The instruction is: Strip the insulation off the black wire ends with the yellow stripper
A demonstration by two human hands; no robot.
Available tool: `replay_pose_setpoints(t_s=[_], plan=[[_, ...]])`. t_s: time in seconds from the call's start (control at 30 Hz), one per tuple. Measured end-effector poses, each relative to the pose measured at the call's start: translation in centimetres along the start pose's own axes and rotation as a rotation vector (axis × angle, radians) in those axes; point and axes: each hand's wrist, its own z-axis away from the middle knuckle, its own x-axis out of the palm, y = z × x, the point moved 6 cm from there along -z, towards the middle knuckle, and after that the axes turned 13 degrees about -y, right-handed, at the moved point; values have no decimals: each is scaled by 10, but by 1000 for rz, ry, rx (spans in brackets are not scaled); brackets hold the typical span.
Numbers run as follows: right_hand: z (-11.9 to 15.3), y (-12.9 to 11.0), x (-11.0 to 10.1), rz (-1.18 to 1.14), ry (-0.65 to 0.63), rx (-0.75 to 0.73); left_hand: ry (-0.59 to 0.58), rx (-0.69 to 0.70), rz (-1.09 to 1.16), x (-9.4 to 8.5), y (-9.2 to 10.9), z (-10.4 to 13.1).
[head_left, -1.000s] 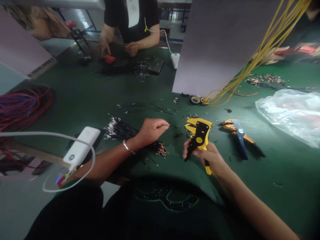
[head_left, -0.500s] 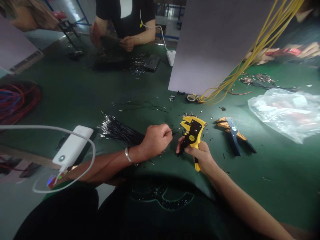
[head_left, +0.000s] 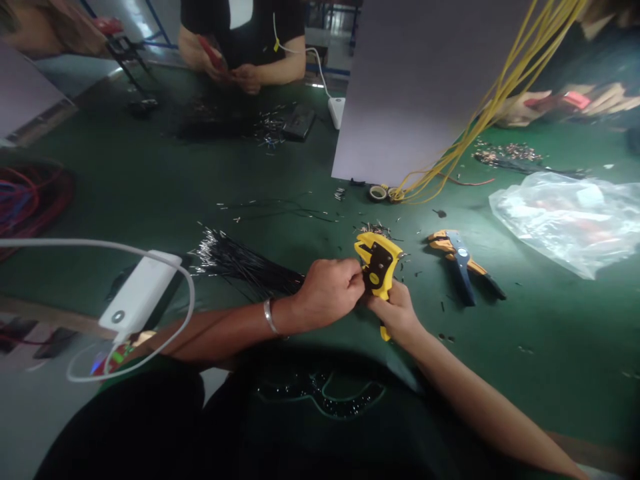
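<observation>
**Left fist up against the yellow stripper, right hand on its grips**

Nearest me: dark clothing (head_left: 315, 400) with a sparkly pattern, across the bottom of view. White power bank (head_left: 140, 293) sits to the left, white cable (head_left: 193, 293) looping over my left forearm. Metal bracelet (head_left: 270, 317) on that wrist.

Left hand (head_left: 331, 293): clenched, knuckles up, right beside the stripper head. Can't tell if there's a wire in the fingers; they're hidden.

Right hand (head_left: 399, 310): wrapped round the grips of the yellow-and-black stripper (head_left: 379, 263). Tool is upright, head pointing away from me, over the green table (head_left: 500, 373).

Black wire bundle (head_left: 250, 265) lies left of the stripper, silvery ends facing left, other end hidden by my left hand. Blue-and-orange stripper (head_left: 463, 260) on the table, right side. Small scraps (head_left: 375, 230) just past the yellow head.

Further out: clear plastic bag (head_left: 570, 220) right, red and blue wire coil (head_left: 25, 207) left, tape roll (head_left: 378, 193) by the foot of the grey panel (head_left: 420, 87), yellow wires (head_left: 465, 137) hanging beside it.

Far side: person (head_left: 245, 50) in black, red tool (head_left: 213, 55) in hand.
</observation>
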Motion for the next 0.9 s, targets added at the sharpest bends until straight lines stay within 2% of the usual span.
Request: replay_pose_setpoints(t_s=[0.3,0.53,0.9], plan=[[-1,5,3,72,37,-13,37,14,-16,-2,-2,2],[-3,12,-1,74,131,-14,19,-16,55,-1,-5,-1],[-3,20,2,38,96,25,3,-32,150,1,-12,-4]])
